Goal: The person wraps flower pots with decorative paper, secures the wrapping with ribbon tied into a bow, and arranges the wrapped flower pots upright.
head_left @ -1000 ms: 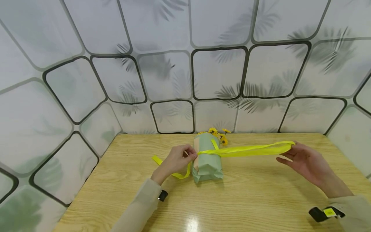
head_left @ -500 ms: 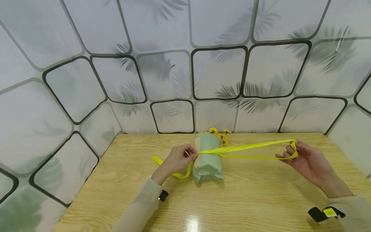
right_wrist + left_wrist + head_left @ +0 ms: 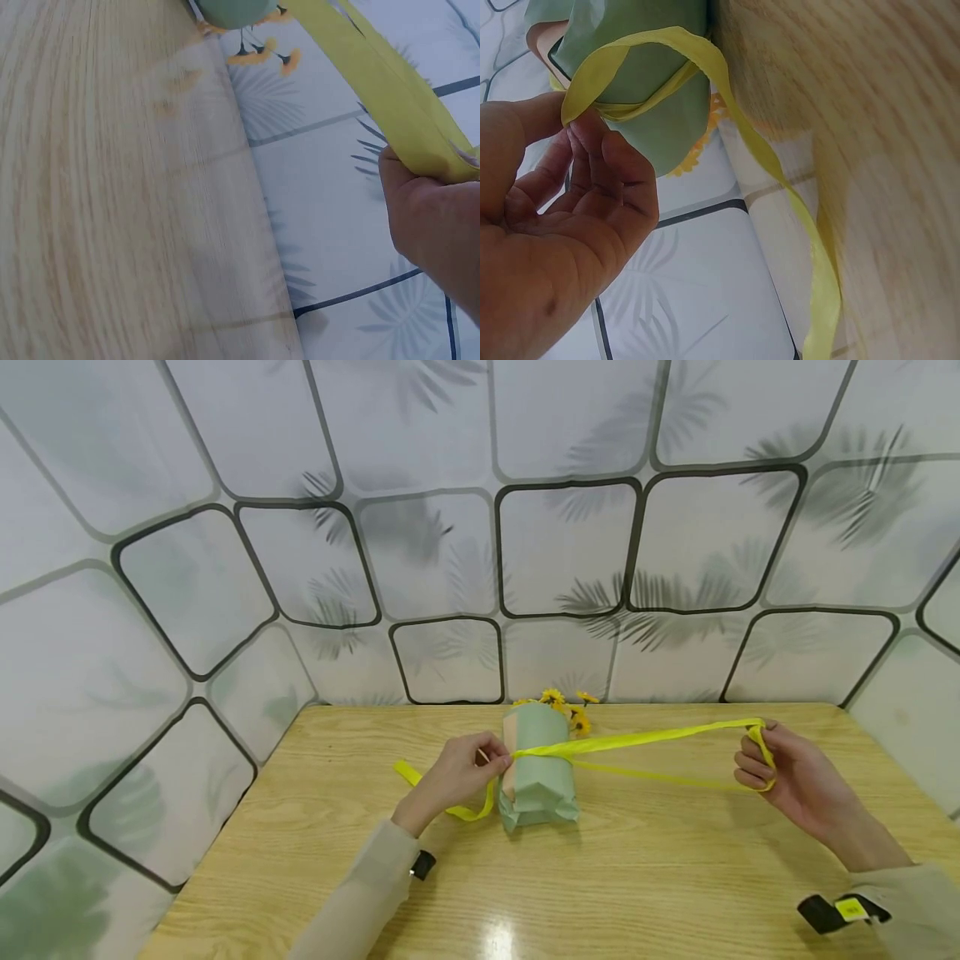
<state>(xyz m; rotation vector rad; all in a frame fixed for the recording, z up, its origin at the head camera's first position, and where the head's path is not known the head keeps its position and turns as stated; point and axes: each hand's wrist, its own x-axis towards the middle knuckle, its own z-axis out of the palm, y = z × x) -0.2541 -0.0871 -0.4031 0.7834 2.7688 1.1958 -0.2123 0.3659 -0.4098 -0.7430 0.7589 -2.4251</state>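
A bouquet wrapped in pale green paper (image 3: 542, 789) lies on the table, its yellow flowers (image 3: 552, 697) toward the far edge. Yellow ribbon (image 3: 637, 741) crosses the wrapping and stretches to the right. At the bouquet's left side my left hand (image 3: 455, 774) pinches the ribbon between thumb and forefinger; in the left wrist view a ribbon loop (image 3: 679, 39) rises from those fingertips (image 3: 592, 124). Well to the right, my right hand (image 3: 806, 785) holds the ribbon's far stretch, with fingers curled round it and a second strand running back below. A loose ribbon tail (image 3: 405, 772) lies left of the bouquet.
The wooden table (image 3: 637, 885) reaches back to a wall covering (image 3: 435, 560) printed with leaves and rounded dark outlines. Black wrist straps (image 3: 825, 914) sit at both sleeves.
The right hand's fingers have curled in on the ribbon, which has parted from one broad band into two strands. The left hand and bouquet stay in place.
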